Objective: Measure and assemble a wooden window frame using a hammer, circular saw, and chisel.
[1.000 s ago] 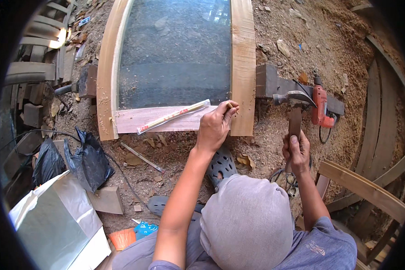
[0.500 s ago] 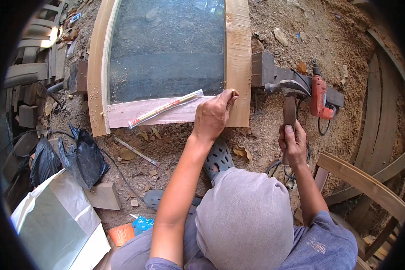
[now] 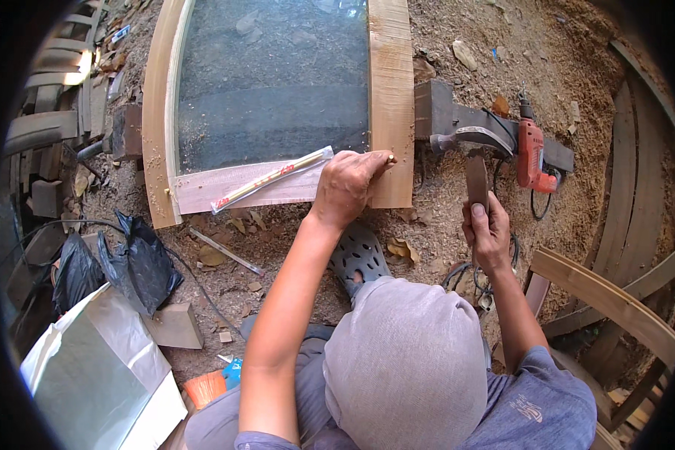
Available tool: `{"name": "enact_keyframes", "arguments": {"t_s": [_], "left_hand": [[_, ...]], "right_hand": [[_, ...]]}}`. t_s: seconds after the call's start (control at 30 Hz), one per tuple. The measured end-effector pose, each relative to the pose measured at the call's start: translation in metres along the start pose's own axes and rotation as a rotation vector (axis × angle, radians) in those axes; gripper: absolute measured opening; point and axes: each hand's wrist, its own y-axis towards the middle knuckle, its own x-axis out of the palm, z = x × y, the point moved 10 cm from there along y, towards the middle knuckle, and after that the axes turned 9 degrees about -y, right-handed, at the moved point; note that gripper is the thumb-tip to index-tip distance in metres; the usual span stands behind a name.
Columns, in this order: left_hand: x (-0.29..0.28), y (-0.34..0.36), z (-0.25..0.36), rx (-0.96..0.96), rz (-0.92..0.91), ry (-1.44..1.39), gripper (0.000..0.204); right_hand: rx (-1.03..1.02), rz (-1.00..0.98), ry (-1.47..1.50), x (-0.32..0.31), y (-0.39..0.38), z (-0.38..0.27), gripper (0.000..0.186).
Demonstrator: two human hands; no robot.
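My left hand [image 3: 346, 184] pinches a short wooden dowel [image 3: 391, 160] at the lower right corner of a wooden frame [image 3: 389, 90] with a glass panel [image 3: 270, 90]. Along the frame's pale bottom rail [image 3: 202, 191] lies a clear plastic sleeve [image 3: 272, 178] with thin wooden sticks inside, just left of that hand. My right hand [image 3: 487, 234] is closed round the wooden handle of a hammer [image 3: 475, 176], held upright to the right of the frame with its metal head at the top, near a dark beam.
A red drill [image 3: 532, 154] lies by the dark beam [image 3: 433, 112]. Black plastic bags [image 3: 139, 262], a paper-wrapped glass sheet [image 3: 97, 375] and an orange brush [image 3: 202, 390] are at the lower left. Curved timber pieces [image 3: 600, 300] stand at the right. Sawdust covers the ground.
The frame and surroundings have shifted slightly up and left in the view. My left hand keeps its pinch at the corner, now more bent over it. The hammer is still raised beside the frame.
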Motion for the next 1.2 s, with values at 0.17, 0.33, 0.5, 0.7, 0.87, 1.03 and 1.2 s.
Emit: {"name": "enact_keyframes", "arguments": {"t_s": [0.17,0.33,0.5,0.7,0.87,1.03,1.2], "left_hand": [[-0.001,0.001,0.0,0.018,0.008,-0.003,0.012],[0.004,-0.001,-0.003,0.04,-0.038,0.006,0.013],[0.004,-0.002,0.003,0.082,-0.053,0.051,0.014],[0.007,-0.002,0.005,0.096,-0.068,0.085,0.015],[0.01,-0.001,0.004,0.085,-0.105,0.099,0.021],[0.009,-0.001,0.006,0.094,-0.118,0.114,0.029],[0.009,-0.003,0.005,0.083,-0.109,0.09,0.03]], "right_hand": [[-0.017,-0.02,0.04,0.004,0.0,-0.006,0.029],[-0.026,-0.009,0.053,0.002,0.0,-0.008,0.029],[-0.037,0.008,0.064,-0.001,-0.003,-0.02,0.029],[-0.121,-0.025,0.063,-0.006,-0.005,-0.037,0.03],[-0.157,-0.081,-0.025,0.001,-0.006,-0.047,0.029],[-0.153,-0.107,0.104,0.009,-0.011,-0.064,0.031],[-0.149,-0.157,-0.13,0.01,-0.01,-0.07,0.034]]}}
